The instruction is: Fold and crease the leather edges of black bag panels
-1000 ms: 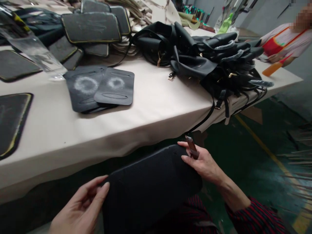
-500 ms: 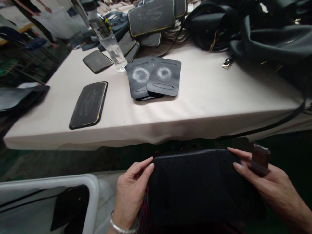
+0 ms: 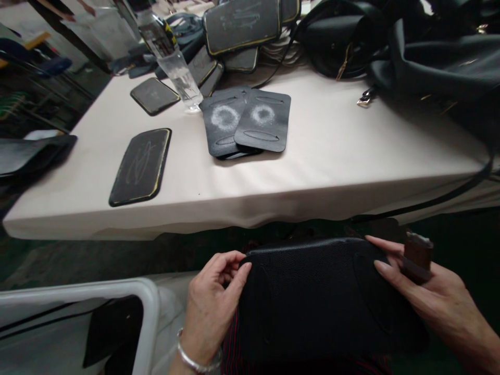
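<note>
A black leather panel (image 3: pixel 308 297) with rounded corners lies over my lap, with a long curved outline near each side. My left hand (image 3: pixel 214 302) pinches its upper left corner between thumb and fingers. At the upper right, my right hand (image 3: pixel 425 291) grips the panel's edge with thumb and forefinger. A brown block-like object (image 3: pixel 417 255) with a pale, worn top is also tucked in the right hand; its kind does not show clearly. The panel's lower part is dark and its underside is hidden.
On the pale-covered table (image 3: pixel 332 166) lie overlapping black pieces (image 3: pixel 261 130) with white ring marks and a dark yellow-edged panel (image 3: pixel 142 166). A clear bottle (image 3: pixel 182 78) leans beside them. Black bags (image 3: pixel 441 62) fill the right back. A white bin (image 3: pixel 150 302) stands lower left.
My left fingers have curled a little more at the panel's corner, and the thumb has slid slightly right. The right hand keeps its hold almost unmoved.
</note>
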The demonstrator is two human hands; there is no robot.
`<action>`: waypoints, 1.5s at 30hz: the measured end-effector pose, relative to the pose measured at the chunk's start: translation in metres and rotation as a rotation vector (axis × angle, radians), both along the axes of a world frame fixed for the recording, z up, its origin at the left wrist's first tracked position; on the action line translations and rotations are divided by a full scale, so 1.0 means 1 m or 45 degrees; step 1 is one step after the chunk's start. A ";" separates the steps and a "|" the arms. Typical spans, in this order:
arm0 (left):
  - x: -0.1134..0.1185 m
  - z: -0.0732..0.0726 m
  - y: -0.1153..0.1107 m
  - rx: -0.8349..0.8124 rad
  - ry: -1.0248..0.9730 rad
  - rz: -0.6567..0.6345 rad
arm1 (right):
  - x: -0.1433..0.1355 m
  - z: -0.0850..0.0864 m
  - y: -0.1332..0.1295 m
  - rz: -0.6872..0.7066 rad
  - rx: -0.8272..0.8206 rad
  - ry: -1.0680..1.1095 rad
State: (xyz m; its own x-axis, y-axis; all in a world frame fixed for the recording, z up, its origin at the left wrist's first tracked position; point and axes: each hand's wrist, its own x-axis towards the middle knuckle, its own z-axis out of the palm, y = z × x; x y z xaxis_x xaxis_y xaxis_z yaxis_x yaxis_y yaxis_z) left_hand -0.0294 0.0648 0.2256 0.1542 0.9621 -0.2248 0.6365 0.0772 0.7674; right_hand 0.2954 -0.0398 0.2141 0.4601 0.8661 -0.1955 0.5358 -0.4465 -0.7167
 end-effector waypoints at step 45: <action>0.043 -0.018 -0.027 0.298 0.409 -0.228 | 0.001 -0.003 0.015 0.157 0.388 0.090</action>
State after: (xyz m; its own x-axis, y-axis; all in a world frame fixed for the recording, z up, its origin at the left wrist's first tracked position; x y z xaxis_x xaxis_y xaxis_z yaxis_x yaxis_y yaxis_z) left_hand 0.0139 0.0380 0.2074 0.2810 0.9573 -0.0673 0.8333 -0.2086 0.5120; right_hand 0.2959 -0.0246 0.2107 0.3429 0.9378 0.0532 0.5168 -0.1410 -0.8444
